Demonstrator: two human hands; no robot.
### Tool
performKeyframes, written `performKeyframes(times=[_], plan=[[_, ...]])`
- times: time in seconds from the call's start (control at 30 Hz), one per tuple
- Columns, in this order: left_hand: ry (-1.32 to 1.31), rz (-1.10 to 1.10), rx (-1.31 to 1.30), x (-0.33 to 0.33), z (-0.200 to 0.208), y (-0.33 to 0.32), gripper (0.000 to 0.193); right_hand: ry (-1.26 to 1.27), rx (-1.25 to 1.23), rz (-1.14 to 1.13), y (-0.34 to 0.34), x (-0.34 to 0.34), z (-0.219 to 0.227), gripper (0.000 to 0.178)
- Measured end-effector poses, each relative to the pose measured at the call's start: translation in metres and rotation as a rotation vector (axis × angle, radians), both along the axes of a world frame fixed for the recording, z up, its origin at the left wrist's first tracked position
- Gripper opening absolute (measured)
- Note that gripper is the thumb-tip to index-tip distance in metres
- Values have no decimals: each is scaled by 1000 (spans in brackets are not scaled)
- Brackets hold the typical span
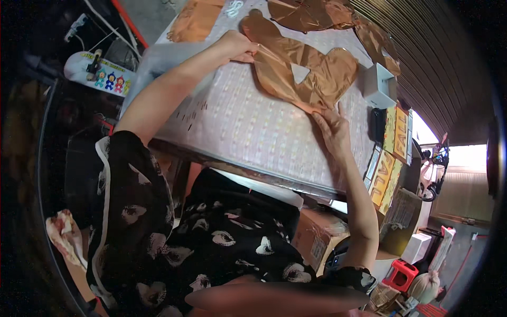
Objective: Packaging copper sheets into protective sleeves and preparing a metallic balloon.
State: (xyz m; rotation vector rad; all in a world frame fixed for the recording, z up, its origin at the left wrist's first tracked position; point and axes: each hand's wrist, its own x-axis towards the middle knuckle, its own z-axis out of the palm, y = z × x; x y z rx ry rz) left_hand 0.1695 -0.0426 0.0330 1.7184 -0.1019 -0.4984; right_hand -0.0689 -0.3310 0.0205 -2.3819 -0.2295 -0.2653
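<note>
A flat, uninflated copper-coloured foil balloon (pixel 280 63) with a small triangular hole in its middle is spread over the table (pixel 237 127). My left hand (pixel 237 47) pinches its left edge between thumb and fingers. At the balloon's lower right edge, my right hand (pixel 334 129) has its fingers closed on the foil. The sheet looks creased and slightly pulled between both hands. Its far end rests on the patterned white cover.
Folded copper foil (pixel 195 21) and shiny crumpled foil (pixel 311 13) lie along the far side. A small white box (pixel 379 87) stands at the right, by yellow boxes (pixel 383 177). A cardboard box (pixel 319 235) is below the table edge, a red stool (pixel 401 274) farther right.
</note>
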Motion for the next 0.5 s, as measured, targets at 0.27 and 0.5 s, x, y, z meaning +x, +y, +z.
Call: performKeyframes(times=[0.27, 0.5], plan=[[-241, -215, 337, -37, -20, 38, 30, 358, 400, 293, 38, -21, 47, 54], [-613, -58, 381, -14, 24, 88, 23, -160, -737, 147, 94, 41, 3, 67]])
